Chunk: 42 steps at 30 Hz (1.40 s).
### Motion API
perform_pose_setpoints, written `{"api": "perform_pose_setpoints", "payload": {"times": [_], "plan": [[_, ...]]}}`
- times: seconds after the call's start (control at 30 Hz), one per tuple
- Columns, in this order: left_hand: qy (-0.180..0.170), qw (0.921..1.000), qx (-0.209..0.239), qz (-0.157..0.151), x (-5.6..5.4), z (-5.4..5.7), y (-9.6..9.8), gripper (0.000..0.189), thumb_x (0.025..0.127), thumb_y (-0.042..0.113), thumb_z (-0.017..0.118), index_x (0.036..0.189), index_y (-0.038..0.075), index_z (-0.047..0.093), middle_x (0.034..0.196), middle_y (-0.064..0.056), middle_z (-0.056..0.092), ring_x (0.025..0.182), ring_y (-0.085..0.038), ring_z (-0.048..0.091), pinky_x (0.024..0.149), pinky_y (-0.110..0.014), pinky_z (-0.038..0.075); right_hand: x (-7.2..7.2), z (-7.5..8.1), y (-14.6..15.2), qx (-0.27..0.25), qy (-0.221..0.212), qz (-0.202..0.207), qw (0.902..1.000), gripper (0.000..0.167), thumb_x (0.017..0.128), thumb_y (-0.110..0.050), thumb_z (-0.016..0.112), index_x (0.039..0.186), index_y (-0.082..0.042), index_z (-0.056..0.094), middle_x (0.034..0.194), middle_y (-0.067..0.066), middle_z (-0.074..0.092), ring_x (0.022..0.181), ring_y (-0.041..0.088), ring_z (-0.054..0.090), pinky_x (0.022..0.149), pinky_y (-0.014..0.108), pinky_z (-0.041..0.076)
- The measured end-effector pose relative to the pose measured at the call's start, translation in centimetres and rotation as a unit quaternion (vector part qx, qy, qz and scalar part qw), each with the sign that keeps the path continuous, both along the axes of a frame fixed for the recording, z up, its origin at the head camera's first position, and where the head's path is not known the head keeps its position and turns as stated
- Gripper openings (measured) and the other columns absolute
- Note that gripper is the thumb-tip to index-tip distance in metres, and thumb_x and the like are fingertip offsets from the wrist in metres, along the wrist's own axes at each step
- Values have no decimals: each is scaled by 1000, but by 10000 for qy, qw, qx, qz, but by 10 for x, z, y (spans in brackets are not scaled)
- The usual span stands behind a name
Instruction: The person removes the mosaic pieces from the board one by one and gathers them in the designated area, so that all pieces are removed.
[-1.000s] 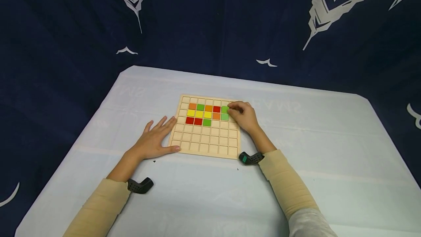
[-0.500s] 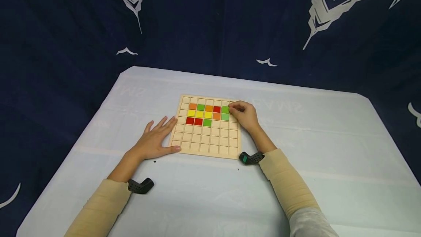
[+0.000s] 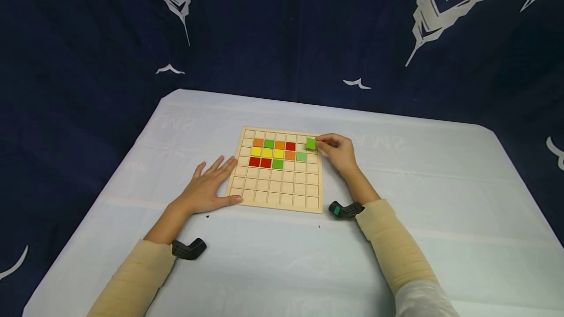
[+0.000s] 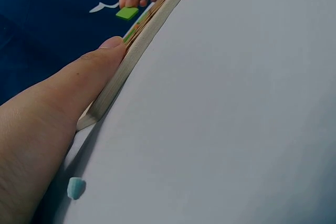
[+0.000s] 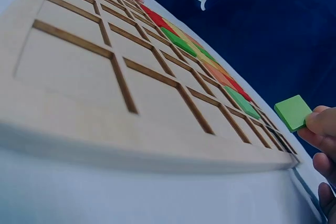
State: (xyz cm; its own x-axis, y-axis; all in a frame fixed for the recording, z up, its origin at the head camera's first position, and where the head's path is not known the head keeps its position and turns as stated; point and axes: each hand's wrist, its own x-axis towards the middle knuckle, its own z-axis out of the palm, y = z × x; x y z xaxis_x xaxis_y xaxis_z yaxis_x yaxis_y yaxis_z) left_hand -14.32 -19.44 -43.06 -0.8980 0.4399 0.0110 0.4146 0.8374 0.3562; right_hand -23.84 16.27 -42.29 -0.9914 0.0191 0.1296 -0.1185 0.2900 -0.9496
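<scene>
The right hand (image 3: 338, 153) pinches a bright green tile (image 3: 311, 144) by one edge, raised off the far right part of the wooden grid board (image 3: 275, 185), while the left hand (image 3: 204, 192) lies with fingers spread wide, thumb on the near left corner and fingertips at the left edge. In the board's second row from the far side sit, left to right, orange, green, orange and red squares (image 3: 291, 146); the third holds three yellow pieces (image 3: 267, 152), an orange piece (image 3: 290, 155) and a pale green piece (image 3: 301, 156), the fourth two red pieces (image 3: 254, 161) and a green piece (image 3: 277, 164)
</scene>
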Motion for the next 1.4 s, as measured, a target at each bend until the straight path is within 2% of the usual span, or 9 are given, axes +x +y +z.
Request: {"api": "perform_pose_setpoints", "payload": {"times": [0.3,0.67,0.9,1.1,1.4], "plan": [[1,10000,25,-1,1,-1,-1,100,82,66,61,157,12,21,161,-4,19,148,-28,9,113,-60,2,2,2,14,316,-98,-52,9994,20,88,-13,74,102,1,74,98,12,72,84,10,58,66,21,43],[28,10000,44,-6,2,-3,-2,100,83,66,60,156,12,21,161,-4,20,148,-29,11,112,-60,2,6,1,29,397,-21,-34,9992,20,89,-9,72,104,4,72,100,14,71,81,3,61,71,16,47],[-48,10000,13,2,2,0,-2,100,83,66,60,157,13,19,162,-3,18,149,-28,9,113,-60,1,5,-1,38,563,-114,-93,9983,18,91,-8,70,104,4,72,97,8,71,83,4,60,70,18,45],[-67,10000,29,28,1,0,-2,100,83,66,60,157,13,19,162,-3,18,149,-28,8,113,-59,1,4,-3,42,720,-150,-63,9973,18,91,-7,69,104,5,72,100,14,70,82,4,59,69,15,45],[-69,10000,25,18,1,-1,-2,100,83,66,60,157,13,19,162,-2,17,149,-27,8,113,-59,0,4,-2,42,969,-295,-59,9948,17,91,-9,68,102,3,73,93,9,71,77,4,59,65,15,45]]}}
